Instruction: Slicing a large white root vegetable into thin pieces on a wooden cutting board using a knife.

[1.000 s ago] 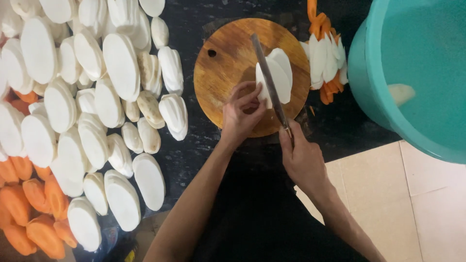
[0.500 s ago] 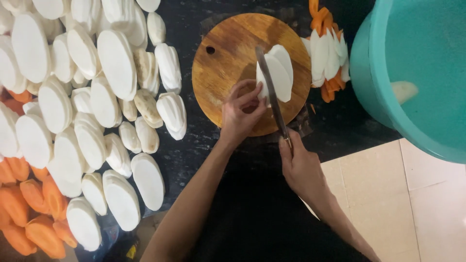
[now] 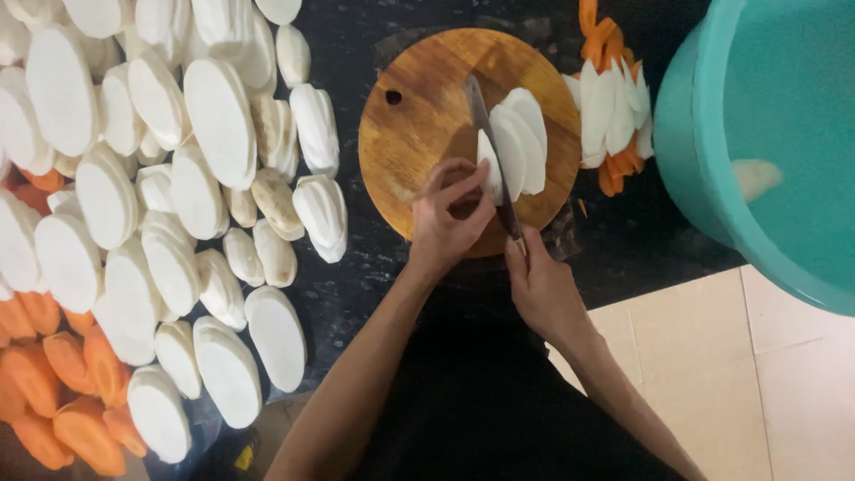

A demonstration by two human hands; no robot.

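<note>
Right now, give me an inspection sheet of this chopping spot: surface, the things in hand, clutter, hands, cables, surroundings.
Surface: dark speckled worktop, with a round wooden cutting board on it.
Things in hand: knife blade across the board; white root piece being sliced, cut white slices leaning beside the blade.
Clutter: large heap of white halved pieces left of the board; orange pieces at lower left; white and orange slices right of the board.
Hands: left hand steadies the piece; right hand grips the knife handle.
Cables: nothing seen.
Surroundings: teal tub at right holding cloudy water; beige floor tiles below.
</note>
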